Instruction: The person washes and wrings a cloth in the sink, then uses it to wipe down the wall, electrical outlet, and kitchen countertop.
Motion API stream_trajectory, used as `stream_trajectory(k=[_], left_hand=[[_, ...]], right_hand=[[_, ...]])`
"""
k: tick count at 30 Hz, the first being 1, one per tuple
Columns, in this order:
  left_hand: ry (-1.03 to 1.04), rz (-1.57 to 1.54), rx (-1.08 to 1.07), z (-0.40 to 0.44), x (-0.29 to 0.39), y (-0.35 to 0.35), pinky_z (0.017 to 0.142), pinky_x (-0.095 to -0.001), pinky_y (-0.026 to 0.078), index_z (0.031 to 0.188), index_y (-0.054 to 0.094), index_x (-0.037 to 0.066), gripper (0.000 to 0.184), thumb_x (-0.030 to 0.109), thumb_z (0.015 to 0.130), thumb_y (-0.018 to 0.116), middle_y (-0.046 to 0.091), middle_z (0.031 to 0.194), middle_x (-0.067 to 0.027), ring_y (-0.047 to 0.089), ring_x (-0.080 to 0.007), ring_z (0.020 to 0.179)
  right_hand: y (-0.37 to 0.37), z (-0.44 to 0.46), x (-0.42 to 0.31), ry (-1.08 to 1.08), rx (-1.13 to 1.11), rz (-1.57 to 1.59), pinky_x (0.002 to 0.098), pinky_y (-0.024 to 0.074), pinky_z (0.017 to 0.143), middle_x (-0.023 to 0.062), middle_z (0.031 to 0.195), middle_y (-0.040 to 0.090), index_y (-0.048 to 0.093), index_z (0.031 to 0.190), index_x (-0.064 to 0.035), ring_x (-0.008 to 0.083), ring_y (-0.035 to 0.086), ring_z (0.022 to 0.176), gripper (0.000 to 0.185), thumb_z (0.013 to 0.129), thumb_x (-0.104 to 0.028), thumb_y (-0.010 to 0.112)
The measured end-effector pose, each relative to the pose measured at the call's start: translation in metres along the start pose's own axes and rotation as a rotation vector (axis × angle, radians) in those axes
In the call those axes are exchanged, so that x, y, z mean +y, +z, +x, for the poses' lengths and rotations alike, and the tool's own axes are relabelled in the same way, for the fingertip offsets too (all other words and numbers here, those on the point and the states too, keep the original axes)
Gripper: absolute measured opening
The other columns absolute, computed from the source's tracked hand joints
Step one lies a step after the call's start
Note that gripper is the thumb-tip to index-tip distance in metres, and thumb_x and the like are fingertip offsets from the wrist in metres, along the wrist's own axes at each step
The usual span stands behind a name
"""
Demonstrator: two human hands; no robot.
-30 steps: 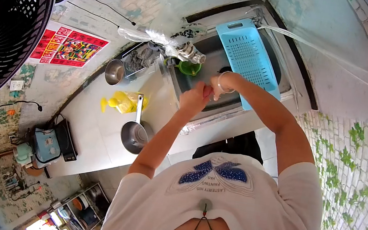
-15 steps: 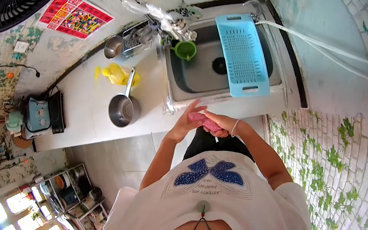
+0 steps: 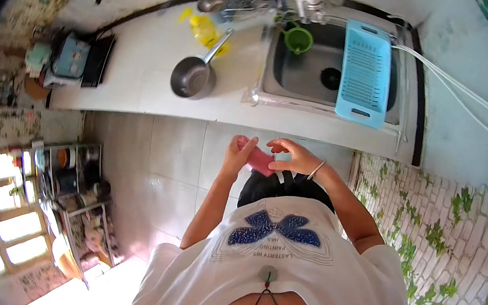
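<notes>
My left hand (image 3: 239,153) is closed on a folded pink cloth (image 3: 261,162), held in front of my waist below the counter edge. Just to its right, my right hand (image 3: 295,159) has its fingers spread and curved, with one digit close to the cloth's right edge; whether it touches is unclear. A pale bracelet circles the right wrist.
Beyond the counter edge (image 3: 156,109) is a sink (image 3: 299,75) with a green scoop (image 3: 299,39) and a blue basket (image 3: 365,73) across it. A saucepan (image 3: 193,77) and yellow bottle (image 3: 204,30) stand left. A shelf rack (image 3: 78,203) is lower left.
Both hands have moved from over the sink to in front of my waist. My right hand has let go of the pink cloth. The view has turned, bringing the window and more floor into sight.
</notes>
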State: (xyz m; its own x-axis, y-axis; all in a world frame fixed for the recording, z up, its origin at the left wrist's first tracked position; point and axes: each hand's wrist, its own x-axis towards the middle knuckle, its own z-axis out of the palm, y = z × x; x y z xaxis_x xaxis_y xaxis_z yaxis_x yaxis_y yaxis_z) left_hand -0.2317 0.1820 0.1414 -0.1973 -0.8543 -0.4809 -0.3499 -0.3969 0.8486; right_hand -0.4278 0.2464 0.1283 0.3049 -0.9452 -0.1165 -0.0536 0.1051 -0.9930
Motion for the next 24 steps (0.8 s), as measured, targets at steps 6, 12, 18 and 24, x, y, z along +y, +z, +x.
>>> stream_trajectory(k=[6,12,18,24], left_hand=[[0.148,-0.058,-0.145,-0.025,-0.004,-0.055,0.079,-0.0272,0.045,0.107,0.049,0.001,0.036,0.018,0.079,0.064,0.057,0.097,-0.0083,0.055,-0.0154,0.090],[-0.033,-0.928,-0.303,-0.040,-0.064,-0.177,0.092,-0.0351,0.039,0.119,0.045,0.006,0.038,0.019,0.084,0.053,0.055,0.109,-0.0080,0.051,-0.0197,0.104],[-0.039,-0.503,0.100,-0.053,-0.145,-0.298,0.080,-0.0264,0.043,0.108,0.053,0.006,0.027,0.023,0.086,0.057,0.058,0.097,-0.0031,0.054,-0.0121,0.090],[-0.144,-0.739,0.294,-0.071,-0.180,-0.355,0.075,-0.0291,0.047,0.105,0.052,0.006,0.026,0.023,0.085,0.056,0.059,0.097,-0.0051,0.058,-0.0161,0.087]], right_hand=[[0.056,0.055,0.000,0.014,0.064,-0.068,0.0255,0.0469,0.070,0.0058,0.083,0.060,0.054,0.096,-0.0015,0.0145,0.058,0.073,0.023,0.077,-0.008,0.066],[0.147,0.117,-0.012,0.282,-0.140,0.395,0.0214,0.0430,0.062,-0.0006,0.071,0.055,0.054,0.087,-0.0030,0.0073,0.051,0.066,0.013,0.082,-0.012,0.062],[0.176,0.177,0.017,0.253,0.111,-0.075,0.0255,0.0446,0.056,0.0022,0.070,0.057,0.056,0.086,-0.0035,0.0101,0.053,0.060,0.015,0.081,-0.017,0.062],[0.135,0.233,0.008,0.262,0.535,0.028,0.0273,0.0477,0.051,0.0100,0.086,0.055,0.041,0.111,-0.0046,0.0148,0.057,0.063,0.038,0.082,-0.019,0.061]])
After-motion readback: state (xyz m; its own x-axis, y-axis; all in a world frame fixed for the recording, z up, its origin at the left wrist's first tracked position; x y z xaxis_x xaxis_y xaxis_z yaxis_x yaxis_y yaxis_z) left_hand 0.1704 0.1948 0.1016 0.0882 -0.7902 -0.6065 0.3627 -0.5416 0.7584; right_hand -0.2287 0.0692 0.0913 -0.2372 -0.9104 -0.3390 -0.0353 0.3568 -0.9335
